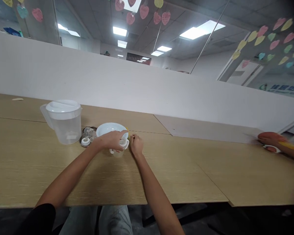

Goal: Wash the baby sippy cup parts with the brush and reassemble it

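My left hand (112, 140) reaches over a small clear baby bottle (118, 153) with white side handles and red print, its thumb and fingers around the bottle's top. The bottle stands upright on the table. Just right of it, my right hand (136, 145) is closed, fingers curled together; a thin yellow-green piece (128, 131) shows beside its fingertips, and what it grips is mostly hidden. Behind my left hand sits a white bowl (107, 126). To the left, a round metal tray (82, 143) carries a clear cup-like part (88, 132) and a white ring-shaped part (85, 141).
A clear lidded pitcher (67, 127) stands left of the tray. A pale flat piece (17, 99) lies at the far left. Along the back runs a white partition (127, 85). At far right, another person's hand (269, 141) is at a red-orange object (270, 134), blurred.
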`<state>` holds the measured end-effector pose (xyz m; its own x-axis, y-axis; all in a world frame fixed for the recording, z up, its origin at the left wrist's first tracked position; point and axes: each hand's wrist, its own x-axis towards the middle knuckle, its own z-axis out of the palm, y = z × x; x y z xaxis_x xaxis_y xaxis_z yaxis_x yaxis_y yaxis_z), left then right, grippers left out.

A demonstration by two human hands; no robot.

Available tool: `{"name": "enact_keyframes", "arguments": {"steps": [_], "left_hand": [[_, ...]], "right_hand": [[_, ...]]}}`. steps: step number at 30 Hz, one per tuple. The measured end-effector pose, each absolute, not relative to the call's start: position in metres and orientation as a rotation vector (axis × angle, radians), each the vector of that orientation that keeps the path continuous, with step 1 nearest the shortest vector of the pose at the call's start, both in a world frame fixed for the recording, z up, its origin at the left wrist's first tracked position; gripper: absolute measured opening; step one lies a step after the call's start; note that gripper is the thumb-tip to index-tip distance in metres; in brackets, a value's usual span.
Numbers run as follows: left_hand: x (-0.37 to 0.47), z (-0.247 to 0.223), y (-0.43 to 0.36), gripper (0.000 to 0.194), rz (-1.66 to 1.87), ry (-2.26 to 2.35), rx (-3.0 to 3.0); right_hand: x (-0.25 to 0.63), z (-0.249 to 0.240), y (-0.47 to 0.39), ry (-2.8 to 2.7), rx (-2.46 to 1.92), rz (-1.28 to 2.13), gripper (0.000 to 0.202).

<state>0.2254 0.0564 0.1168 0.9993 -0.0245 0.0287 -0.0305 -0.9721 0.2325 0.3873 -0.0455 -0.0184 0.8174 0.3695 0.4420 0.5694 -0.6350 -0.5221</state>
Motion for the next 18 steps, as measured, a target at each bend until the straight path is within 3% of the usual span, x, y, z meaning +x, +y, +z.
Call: {"name": "enact_keyframes", "arguments": {"steps": [6, 12, 18], "left_hand": [[0.234, 0.105, 0.062, 0.074, -0.073, -0.097, 2.934], [0.241, 0.097, 0.062, 0.072, -0.170, -0.120, 2.925], [0.236, 0.109, 0.078, 0.090, -0.154, -0.142, 2.872]], "right_hand": [[0.403, -0.011, -0.025, -0.780, -1.945, -0.239, 0.041], [0.411, -0.002, -0.012, -0.651, -2.040, -0.185, 0.019], [0.398, 0.013, -0.018, -0.592, -2.246, -0.264, 0.016]]}}
